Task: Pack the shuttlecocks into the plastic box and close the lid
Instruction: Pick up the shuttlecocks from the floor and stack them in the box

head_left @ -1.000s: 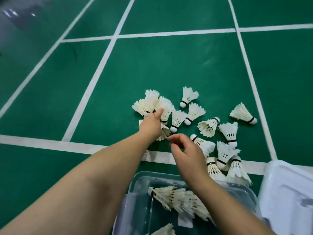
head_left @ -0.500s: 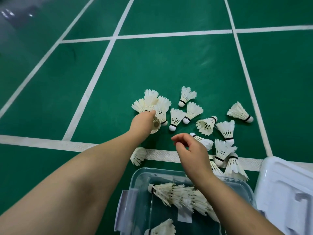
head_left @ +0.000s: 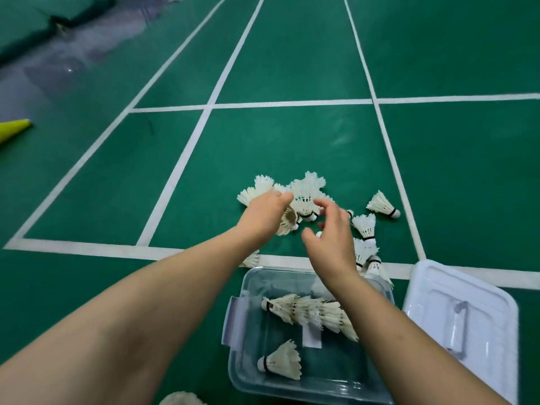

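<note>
Clearly the gathering step is in hand: loose shuttlecocks lie scattered on the court floor at twelve o'clock from the plastic box. The box sits open with a nested stack and a single shuttlecock inside, while the lid rests on the floor at three o'clock of the box, so packing looks begun but well short of done. The left hand reaches into the pile at eleven o'clock, its grip curled narrow over a cupped shuttlecock whose feather skirt shows beneath the palm; how firmly it is held I cannot tell. The right hand hovers just beside it at one o'clock, grip wide, fingers spread and bent, holding nothing that shows. Next, I judge, the right grip needs to close on a neighbour from the pile, and both hands carry their catch back toward six o'clock into the box; feathers crush easily, so a light pinch suits
</note>
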A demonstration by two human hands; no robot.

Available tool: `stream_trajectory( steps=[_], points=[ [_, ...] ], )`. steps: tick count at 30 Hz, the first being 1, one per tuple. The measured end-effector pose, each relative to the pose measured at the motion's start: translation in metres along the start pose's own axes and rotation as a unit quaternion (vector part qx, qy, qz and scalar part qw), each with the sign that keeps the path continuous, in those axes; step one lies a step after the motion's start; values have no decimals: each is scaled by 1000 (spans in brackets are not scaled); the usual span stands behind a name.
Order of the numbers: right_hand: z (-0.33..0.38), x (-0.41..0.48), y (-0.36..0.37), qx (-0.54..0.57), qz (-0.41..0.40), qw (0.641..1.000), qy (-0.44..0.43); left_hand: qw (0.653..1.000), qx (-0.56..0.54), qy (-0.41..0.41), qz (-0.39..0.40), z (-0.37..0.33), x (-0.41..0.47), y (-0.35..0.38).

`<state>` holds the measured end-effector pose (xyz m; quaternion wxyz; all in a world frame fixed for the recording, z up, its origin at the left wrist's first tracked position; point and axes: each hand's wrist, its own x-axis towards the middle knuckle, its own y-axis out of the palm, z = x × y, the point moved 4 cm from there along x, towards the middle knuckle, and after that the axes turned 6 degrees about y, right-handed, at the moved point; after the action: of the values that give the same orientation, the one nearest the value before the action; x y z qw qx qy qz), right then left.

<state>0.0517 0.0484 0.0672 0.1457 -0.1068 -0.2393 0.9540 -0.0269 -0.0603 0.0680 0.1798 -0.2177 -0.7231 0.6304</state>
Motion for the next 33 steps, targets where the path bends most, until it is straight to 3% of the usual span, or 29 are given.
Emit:
stream_trajectory(
  steps=[4,12,18,25,33],
  points=[
    [-5,-16,-26,-13,-57,998,25,1000,-24,10,17,-38,-35,8],
    [-36,-54,-36,-113,55,992,7,996,-79,11,28,-81,-88,29],
    [-55,-64,-43,-150,46,988,-7,993,-109,-14,42,-80,-110,44],
    [-97,-69,-42,-153,20,982,111,985,-152,-63,59,-73,-125,63],
    [-127,-66,-20,-168,151,949,219,977,-183,-104,31,-59,-128,66]
  ],
)
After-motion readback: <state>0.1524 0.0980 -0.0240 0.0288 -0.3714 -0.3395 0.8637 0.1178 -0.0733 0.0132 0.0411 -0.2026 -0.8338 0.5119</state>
